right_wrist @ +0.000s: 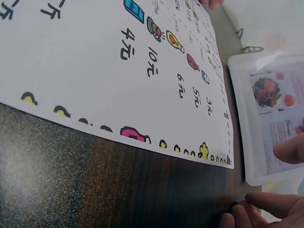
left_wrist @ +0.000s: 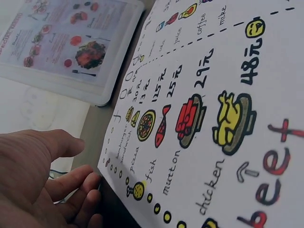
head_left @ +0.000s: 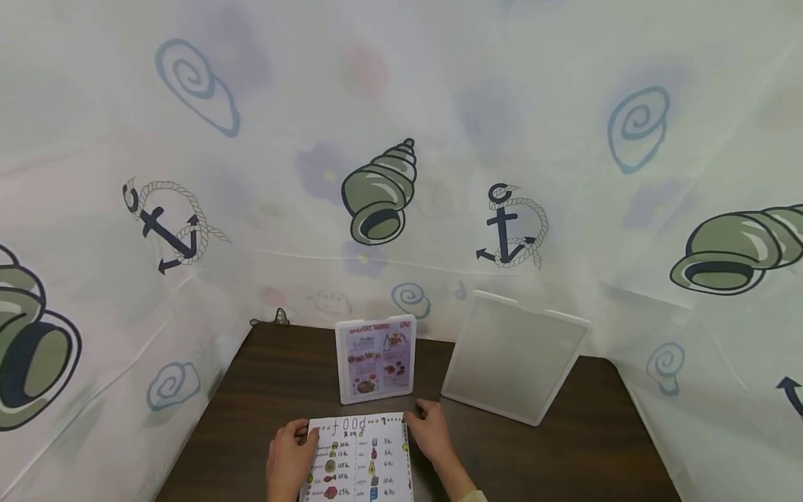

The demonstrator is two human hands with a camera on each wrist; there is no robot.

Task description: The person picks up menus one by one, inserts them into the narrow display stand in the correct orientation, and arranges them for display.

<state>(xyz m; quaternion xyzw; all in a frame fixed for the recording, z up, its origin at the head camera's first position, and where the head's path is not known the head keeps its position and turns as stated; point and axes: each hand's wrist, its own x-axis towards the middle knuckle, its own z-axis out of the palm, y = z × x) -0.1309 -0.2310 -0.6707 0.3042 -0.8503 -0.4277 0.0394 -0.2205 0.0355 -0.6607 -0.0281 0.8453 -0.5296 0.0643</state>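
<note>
A white paper sheet (head_left: 345,457) bears a handwritten "food" list with small coloured drawings and prices, and lies at the front of the dark table. At its upper left corner is my left hand (head_left: 291,457), thumb and fingers spread apart beside the paper's edge in the left wrist view. My right hand (head_left: 433,432) is by the upper right corner. In the right wrist view its thumb (right_wrist: 289,149) and forefinger stand apart, with no paper between them. Just beyond the sheet stands a small white frame (head_left: 341,362) holding a printed "Special Menu".
A larger white frame (head_left: 514,355) with a blank pale panel stands tilted at the back right of the brown table (head_left: 282,376). A metal clip (head_left: 281,317) sits at the back left corner. Patterned cloth (head_left: 439,104) with shells and anchors surrounds the table.
</note>
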